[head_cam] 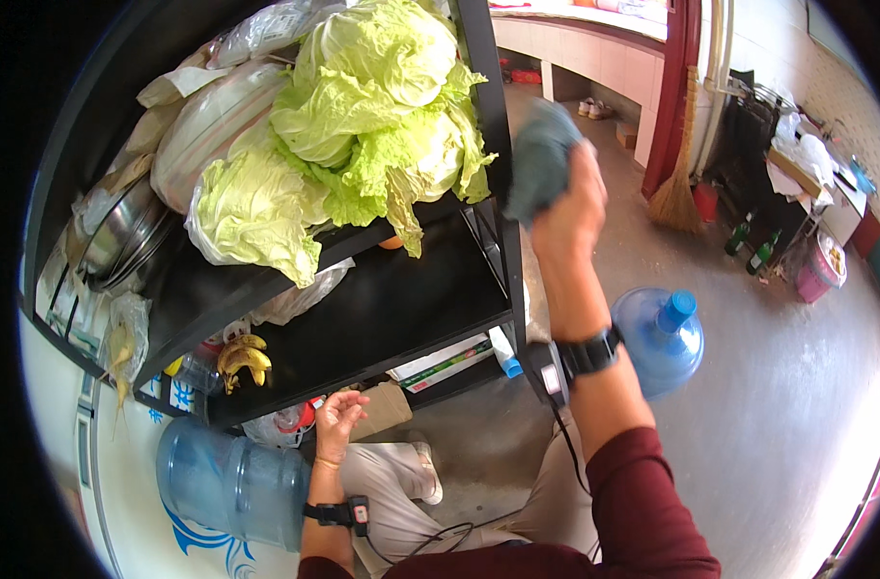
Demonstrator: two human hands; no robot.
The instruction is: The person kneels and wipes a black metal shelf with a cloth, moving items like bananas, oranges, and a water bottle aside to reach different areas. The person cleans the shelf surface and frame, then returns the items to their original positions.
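My right hand [574,210] is raised beside the outer post of a black metal shelf rack [382,311], shut on a grey-green cloth [545,159] that is blurred. Low by the rack's bottom edge, my left hand [342,420] holds nothing, its fingers loosely bent and apart. Heads of Chinese cabbage [374,94] fill the upper shelf, some leaves hanging over its edge. On the shelf below lie a bunch of bananas [244,360] and a plastic bag [302,293].
A blue water jug [657,340] stands on the floor at right, and another large bottle [230,481] lies at lower left. Metal bowls [125,231] sit at the rack's left. Farther off are a straw broom [677,192], green glass bottles [762,253] and a pink bin [820,271].
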